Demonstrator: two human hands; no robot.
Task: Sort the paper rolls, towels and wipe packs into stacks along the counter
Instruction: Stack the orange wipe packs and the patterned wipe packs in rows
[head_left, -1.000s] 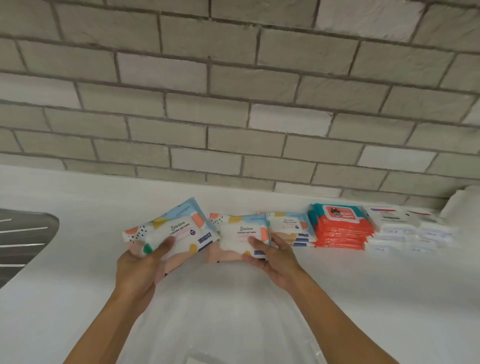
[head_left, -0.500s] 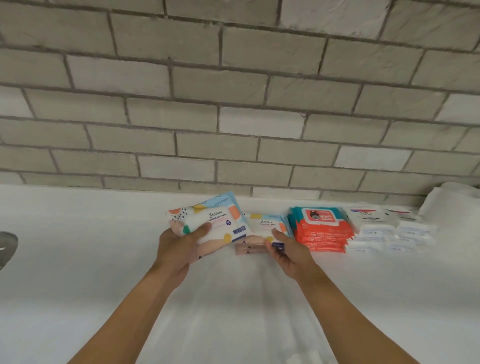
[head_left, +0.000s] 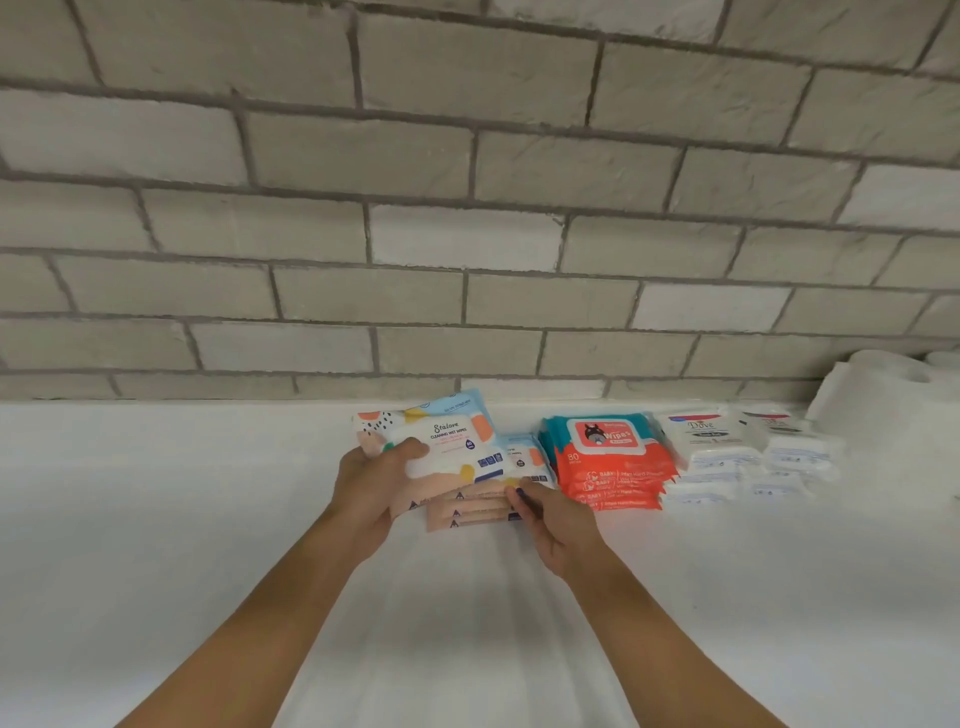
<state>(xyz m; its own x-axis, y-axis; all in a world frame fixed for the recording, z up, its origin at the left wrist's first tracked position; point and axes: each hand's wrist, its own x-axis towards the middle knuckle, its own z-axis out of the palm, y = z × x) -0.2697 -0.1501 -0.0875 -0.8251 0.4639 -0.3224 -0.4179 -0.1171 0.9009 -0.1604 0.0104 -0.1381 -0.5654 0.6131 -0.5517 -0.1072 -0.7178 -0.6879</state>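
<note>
The light is soft and even, bright enough, with no hard shadows. The white table is nearly washed out, and the white packs at the right melt into it, their edges hard to pick out. The wide lens bows the brick wall so its mortar lines curve toward the corners. Fine print is a little soft throughout.
</note>
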